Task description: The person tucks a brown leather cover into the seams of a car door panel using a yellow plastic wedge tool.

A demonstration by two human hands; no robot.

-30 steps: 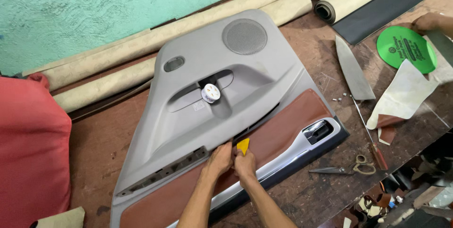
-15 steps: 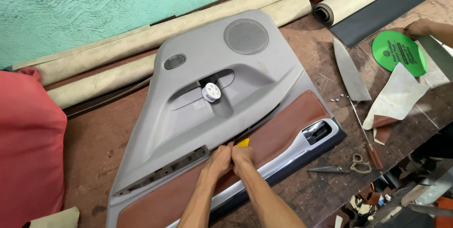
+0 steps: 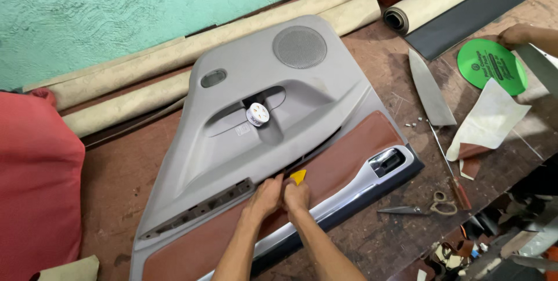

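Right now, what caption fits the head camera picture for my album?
Two hands, left hand and right hand, press a yellow tool into a grey-and-brown car door panel.

scissors (image 3: 427, 207) right of panel (image 3: 244, 141) — left bare

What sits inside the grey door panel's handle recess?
A small white round knob sits in the recess of the door panel, with a pale label beside it. The recess's deeper, shadowed part cannot be made out.

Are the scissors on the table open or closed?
Closed. The scissors lie flat on the brown table to the right of the door panel, with the blades together in one thin point and the two handle loops side by side.
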